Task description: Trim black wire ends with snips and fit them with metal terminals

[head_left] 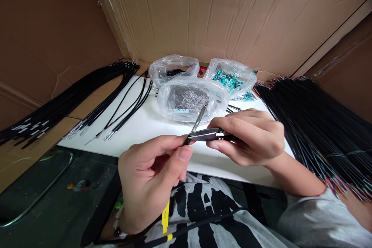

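My left hand (151,180) pinches the end of a thin black cable between thumb and forefinger; the cable (186,230) runs down across my lap. My right hand (250,137) grips small black snips (209,135), whose blades meet the cable end at my left fingertips. A short silver tube (199,118) sticks up from that spot. Both hands hover over the near edge of a white board (151,124).
Three clear plastic bags lie behind my hands: grey parts (188,99), teal parts (229,77), dark parts (174,70). Black cable bundles lie at left (66,100), mid-left (128,104) and right (319,124). Cardboard walls (232,11) enclose the space. A dark metal tray (43,193) sits lower left.
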Available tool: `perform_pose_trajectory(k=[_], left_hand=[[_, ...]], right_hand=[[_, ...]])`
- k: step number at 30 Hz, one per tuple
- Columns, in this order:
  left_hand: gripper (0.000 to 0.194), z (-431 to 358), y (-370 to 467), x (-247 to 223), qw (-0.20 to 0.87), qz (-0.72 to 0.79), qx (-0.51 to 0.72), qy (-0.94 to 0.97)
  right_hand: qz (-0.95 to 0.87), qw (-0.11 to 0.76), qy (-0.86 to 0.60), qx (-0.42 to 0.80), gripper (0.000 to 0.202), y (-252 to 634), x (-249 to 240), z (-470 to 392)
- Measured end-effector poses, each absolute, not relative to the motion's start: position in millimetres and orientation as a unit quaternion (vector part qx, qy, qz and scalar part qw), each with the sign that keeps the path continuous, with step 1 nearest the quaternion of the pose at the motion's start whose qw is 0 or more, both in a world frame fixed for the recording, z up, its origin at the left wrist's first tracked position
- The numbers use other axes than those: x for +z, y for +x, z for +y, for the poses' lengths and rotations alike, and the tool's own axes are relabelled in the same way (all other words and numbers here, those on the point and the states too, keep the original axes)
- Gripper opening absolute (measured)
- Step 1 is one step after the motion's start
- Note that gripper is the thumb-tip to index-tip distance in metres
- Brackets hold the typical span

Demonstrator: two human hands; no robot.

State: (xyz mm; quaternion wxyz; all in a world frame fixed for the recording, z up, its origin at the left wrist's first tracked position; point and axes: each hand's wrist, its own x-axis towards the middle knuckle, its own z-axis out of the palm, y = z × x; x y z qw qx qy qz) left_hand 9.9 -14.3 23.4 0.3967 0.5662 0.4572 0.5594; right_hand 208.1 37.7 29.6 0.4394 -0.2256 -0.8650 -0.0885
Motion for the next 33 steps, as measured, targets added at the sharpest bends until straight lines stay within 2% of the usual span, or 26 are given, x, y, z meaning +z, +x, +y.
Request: perform_pose_trajectory(k=[6, 12, 16, 23, 33], left_hand=[[0.01, -14, 11, 20, 0.399, 0.448, 0.576, 0.556], [0.017, -8, 5, 15, 0.539, 0.343, 0.556, 0.532], [0.022, -9, -1, 13, 0.59, 0.33, 0.528, 0.515], [0.034, -9, 3, 18, 0.617, 0.34, 0.513, 0.49], [0.031, -10, 3, 21, 0.592, 0.363, 0.522, 0.495]], right_hand=[[-0.863, 0.444, -0.223, -0.094, 0.026, 206, 30, 36], [-0.847, 0.472, -0.213, -0.118, 0.031, 208, 32, 40], [-0.853, 0.464, -0.212, -0.107, 0.03, 208, 31, 41], [-0.859, 0.457, -0.204, -0.104, 0.029, 206, 25, 44], [-0.855, 0.454, -0.221, -0.122, 0.028, 205, 26, 43]])
